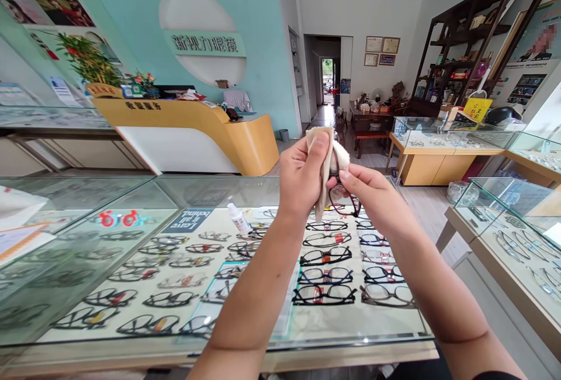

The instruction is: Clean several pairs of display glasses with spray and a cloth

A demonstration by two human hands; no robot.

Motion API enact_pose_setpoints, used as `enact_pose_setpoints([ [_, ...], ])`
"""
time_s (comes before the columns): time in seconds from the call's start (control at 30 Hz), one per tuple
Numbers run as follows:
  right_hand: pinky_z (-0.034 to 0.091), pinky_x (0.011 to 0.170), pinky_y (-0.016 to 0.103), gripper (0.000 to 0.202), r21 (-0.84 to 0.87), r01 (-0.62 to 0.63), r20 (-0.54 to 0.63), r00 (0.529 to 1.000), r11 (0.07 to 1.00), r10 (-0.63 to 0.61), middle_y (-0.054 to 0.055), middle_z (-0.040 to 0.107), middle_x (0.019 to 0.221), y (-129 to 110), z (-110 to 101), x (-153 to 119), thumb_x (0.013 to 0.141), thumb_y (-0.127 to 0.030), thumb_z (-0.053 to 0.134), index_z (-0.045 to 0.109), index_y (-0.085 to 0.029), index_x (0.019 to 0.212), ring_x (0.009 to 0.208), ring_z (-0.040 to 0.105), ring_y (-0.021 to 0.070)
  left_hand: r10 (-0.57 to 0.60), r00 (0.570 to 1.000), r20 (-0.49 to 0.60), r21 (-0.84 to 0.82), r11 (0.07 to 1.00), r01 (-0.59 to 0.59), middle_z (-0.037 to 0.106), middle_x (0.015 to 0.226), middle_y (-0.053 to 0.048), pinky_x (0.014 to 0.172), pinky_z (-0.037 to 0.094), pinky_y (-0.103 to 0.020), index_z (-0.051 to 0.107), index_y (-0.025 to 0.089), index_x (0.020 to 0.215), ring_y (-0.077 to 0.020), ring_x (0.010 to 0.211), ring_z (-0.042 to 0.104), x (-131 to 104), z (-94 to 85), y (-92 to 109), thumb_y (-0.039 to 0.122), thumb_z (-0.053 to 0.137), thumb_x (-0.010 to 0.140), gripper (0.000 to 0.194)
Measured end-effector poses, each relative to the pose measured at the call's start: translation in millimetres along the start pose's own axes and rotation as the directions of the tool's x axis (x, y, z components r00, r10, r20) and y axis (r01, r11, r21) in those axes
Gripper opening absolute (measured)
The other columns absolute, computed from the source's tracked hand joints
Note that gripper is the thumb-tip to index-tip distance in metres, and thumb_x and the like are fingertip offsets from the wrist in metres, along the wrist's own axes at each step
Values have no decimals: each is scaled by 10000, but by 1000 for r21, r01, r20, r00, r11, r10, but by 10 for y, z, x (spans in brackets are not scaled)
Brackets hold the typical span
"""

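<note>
Above the glass display case, both hands are raised close together. My left hand [302,172] is closed on a cream cloth [324,163], its thumb pressing the cloth around one part of a pair of glasses. My right hand [370,190] pinches the dark reddish frame of those glasses [346,207] between thumb and fingers. One rim hangs below the right fingertips; the other part of the glasses is mostly hidden by the cloth. A white spray bottle [238,218] stands on the case top beyond my left forearm.
Rows of eyeglasses [326,257] lie inside the glass display case [350,333] beneath my arms. Papers [21,231] rest at the far left. Past the case stand a yellow and white counter [184,134] and another display case [517,234] on the right.
</note>
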State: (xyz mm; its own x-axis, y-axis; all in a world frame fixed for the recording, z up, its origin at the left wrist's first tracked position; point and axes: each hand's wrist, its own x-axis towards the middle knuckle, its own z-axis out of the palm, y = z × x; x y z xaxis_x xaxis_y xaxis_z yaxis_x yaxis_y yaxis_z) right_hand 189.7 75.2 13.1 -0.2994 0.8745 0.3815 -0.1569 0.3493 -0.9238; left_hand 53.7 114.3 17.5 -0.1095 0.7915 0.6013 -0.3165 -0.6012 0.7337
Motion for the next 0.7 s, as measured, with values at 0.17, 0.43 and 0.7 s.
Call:
enact_pose_setpoints([
  [0.17,477,772,301,366,35,3,-102,995,999,1,9,710,836,-42,-58,-1,834,-600,842,818,-236,800,779,550,151,-109,978,177,-31,993,116,657,641,-10,471,494,-287,689,229,789,-154,535,622,57,-115,-15,772,844,801,564],
  [0.43,498,749,319,362,113,6,-195,981,994,17,36,743,900,-143,-197,-5,779,-591,876,794,-240,801,801,607,167,-184,956,231,-77,976,206,691,759,-62,717,650,-376,737,222,952,-277,904,781,113,-228,-6,660,853,854,463],
  [0.7,538,716,295,271,157,123,-400,915,980,-51,12,749,916,-195,-294,-7,792,-500,886,801,-251,859,840,647,166,-230,904,361,102,973,207,689,705,-37,577,541,-286,742,211,822,-179,667,666,10,-155,22,771,820,825,565],
])
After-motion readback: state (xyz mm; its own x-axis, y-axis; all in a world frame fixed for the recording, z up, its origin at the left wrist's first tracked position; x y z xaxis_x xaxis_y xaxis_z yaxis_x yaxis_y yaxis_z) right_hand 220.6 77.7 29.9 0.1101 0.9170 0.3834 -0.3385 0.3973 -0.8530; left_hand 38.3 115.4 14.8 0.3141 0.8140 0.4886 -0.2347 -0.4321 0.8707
